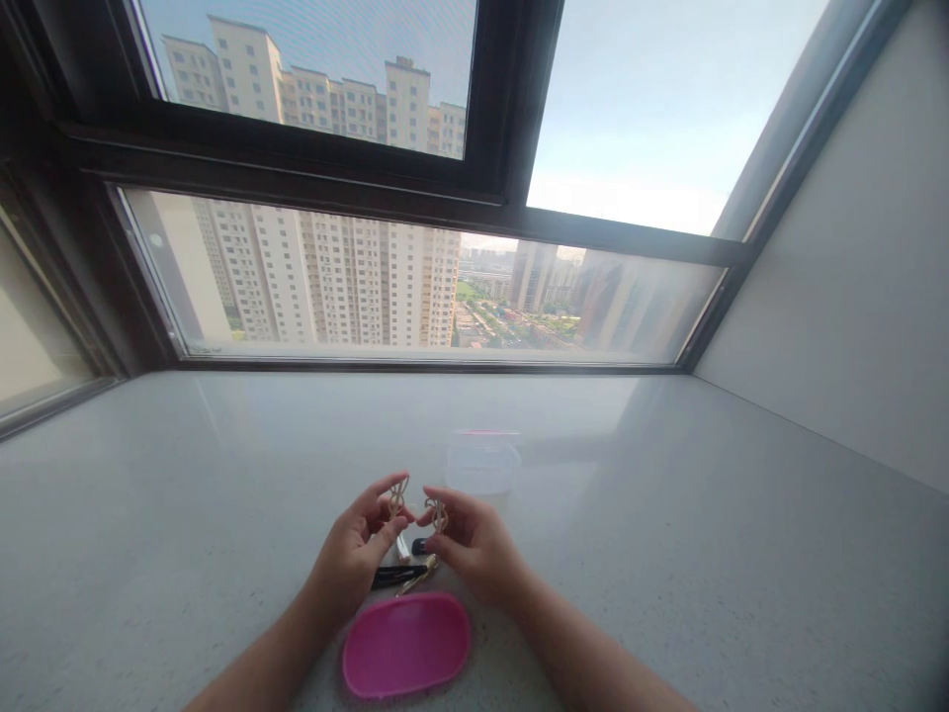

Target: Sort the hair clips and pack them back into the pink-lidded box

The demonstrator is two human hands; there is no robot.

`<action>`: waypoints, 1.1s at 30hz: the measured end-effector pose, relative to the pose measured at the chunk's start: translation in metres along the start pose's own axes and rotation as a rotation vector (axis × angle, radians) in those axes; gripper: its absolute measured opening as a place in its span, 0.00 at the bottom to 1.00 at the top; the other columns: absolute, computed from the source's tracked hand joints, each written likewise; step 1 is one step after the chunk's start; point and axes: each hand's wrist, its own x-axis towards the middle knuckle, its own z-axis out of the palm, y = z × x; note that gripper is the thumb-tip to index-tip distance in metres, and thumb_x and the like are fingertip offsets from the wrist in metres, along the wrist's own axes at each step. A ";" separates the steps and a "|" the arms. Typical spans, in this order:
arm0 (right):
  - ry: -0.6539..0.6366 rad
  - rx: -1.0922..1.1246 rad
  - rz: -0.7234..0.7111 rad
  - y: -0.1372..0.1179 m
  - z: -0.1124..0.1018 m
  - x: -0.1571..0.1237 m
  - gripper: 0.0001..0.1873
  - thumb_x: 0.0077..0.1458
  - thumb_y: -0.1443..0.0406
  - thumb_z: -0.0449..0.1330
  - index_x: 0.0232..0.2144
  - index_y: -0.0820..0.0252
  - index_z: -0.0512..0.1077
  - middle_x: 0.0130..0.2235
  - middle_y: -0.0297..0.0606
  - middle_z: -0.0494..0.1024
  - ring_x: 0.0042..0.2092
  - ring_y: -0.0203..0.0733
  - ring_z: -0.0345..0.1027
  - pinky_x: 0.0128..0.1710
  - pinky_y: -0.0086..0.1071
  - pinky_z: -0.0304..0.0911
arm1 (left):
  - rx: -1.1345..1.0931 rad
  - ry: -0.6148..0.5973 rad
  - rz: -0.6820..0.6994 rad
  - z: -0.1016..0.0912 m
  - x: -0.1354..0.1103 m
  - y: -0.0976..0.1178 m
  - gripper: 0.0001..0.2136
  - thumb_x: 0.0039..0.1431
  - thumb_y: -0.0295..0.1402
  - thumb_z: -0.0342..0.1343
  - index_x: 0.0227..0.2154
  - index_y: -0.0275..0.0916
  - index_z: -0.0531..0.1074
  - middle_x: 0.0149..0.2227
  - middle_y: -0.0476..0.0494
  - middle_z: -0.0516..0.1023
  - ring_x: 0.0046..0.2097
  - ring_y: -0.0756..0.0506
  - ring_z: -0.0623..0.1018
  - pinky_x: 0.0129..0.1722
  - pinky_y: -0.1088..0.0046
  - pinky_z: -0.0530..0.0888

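Note:
My left hand (356,544) pinches a small gold wire clip (398,497) between thumb and fingers. A similar gold wire clip (437,514) sits between the thumb and fingers of my right hand (478,549). The two clips are held upright and close together, a small gap apart. Beneath my hands on the white surface lie a white clip (403,549), a black hair clip (396,576) and a gold clip (428,567). Another black piece (419,545) lies by my right fingertips, partly hidden. Nearest me stands a pink oval tray (466,633) with nothing in it.
Beyond my hands a clear plastic box (485,463) stands on the pale speckled sill (667,534). A dark-framed window (415,366) runs along the back, with tall buildings outside. A white wall (852,277) rises at the right.

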 end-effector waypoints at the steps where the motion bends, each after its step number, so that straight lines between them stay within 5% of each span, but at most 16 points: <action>1: -0.003 0.020 0.005 0.001 0.000 0.000 0.28 0.44 0.70 0.62 0.49 0.56 0.65 0.38 0.39 0.74 0.34 0.36 0.68 0.33 0.31 0.63 | -0.022 0.000 -0.009 0.000 0.000 0.000 0.23 0.52 0.34 0.55 0.51 0.40 0.62 0.32 0.46 0.75 0.36 0.47 0.74 0.39 0.71 0.69; 13: -0.020 0.150 0.104 -0.005 0.002 0.001 0.33 0.44 0.65 0.63 0.54 0.56 0.60 0.30 0.35 0.74 0.27 0.34 0.67 0.27 0.30 0.64 | -0.121 -0.016 -0.154 -0.001 0.003 0.002 0.26 0.51 0.36 0.56 0.54 0.39 0.57 0.27 0.49 0.72 0.27 0.50 0.71 0.28 0.74 0.68; 20: -0.017 0.136 0.158 -0.008 0.000 0.002 0.35 0.46 0.61 0.62 0.57 0.56 0.56 0.25 0.33 0.74 0.20 0.32 0.65 0.20 0.26 0.61 | -0.101 0.018 -0.120 -0.002 0.004 0.000 0.24 0.52 0.36 0.54 0.52 0.38 0.61 0.24 0.51 0.70 0.26 0.51 0.69 0.27 0.76 0.66; 28: -0.084 0.178 0.181 -0.010 0.001 0.000 0.46 0.50 0.63 0.59 0.61 0.50 0.34 0.28 0.33 0.76 0.23 0.34 0.69 0.23 0.29 0.64 | -0.040 0.007 -0.109 -0.001 0.004 0.000 0.23 0.52 0.36 0.54 0.52 0.38 0.61 0.22 0.51 0.71 0.25 0.51 0.69 0.25 0.77 0.65; 33: -0.032 0.187 0.197 -0.011 0.004 0.000 0.47 0.45 0.63 0.63 0.60 0.56 0.40 0.26 0.34 0.76 0.22 0.35 0.69 0.22 0.29 0.64 | -0.056 -0.018 -0.117 0.000 0.001 0.006 0.31 0.53 0.35 0.53 0.59 0.41 0.49 0.22 0.53 0.72 0.25 0.51 0.70 0.27 0.76 0.66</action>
